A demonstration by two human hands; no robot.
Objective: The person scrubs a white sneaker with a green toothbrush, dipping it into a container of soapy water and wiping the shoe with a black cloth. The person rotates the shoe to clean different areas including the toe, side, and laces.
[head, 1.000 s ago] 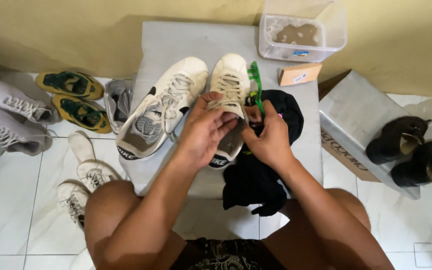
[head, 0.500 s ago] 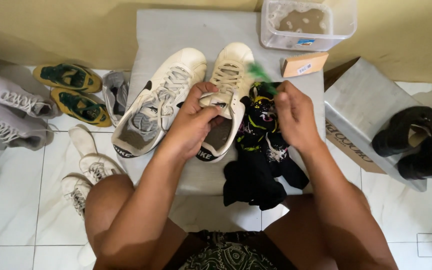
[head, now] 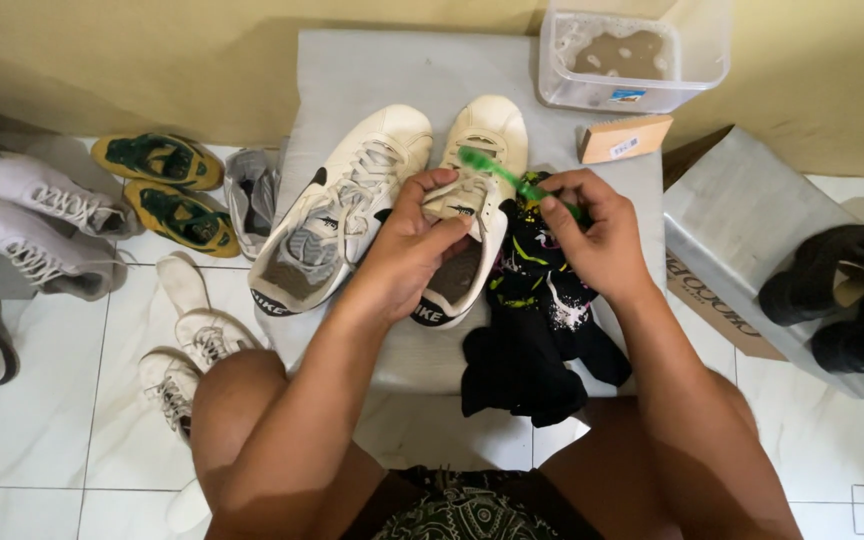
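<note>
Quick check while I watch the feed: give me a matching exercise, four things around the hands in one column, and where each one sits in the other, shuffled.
Things:
1. green toothbrush
2. black cloth
3. clear plastic tub
4. yellow-and-green shoes

Places:
A. on the floor, left of the grey block
B. in the right hand, bristles over the cream shoe that the left hand steadies
C. at the far right corner of the grey block, by the wall
D. draped over the block's near edge, beside the cream shoe

Pairs: 1-B, 2-D, 3-C, 4-A
</note>
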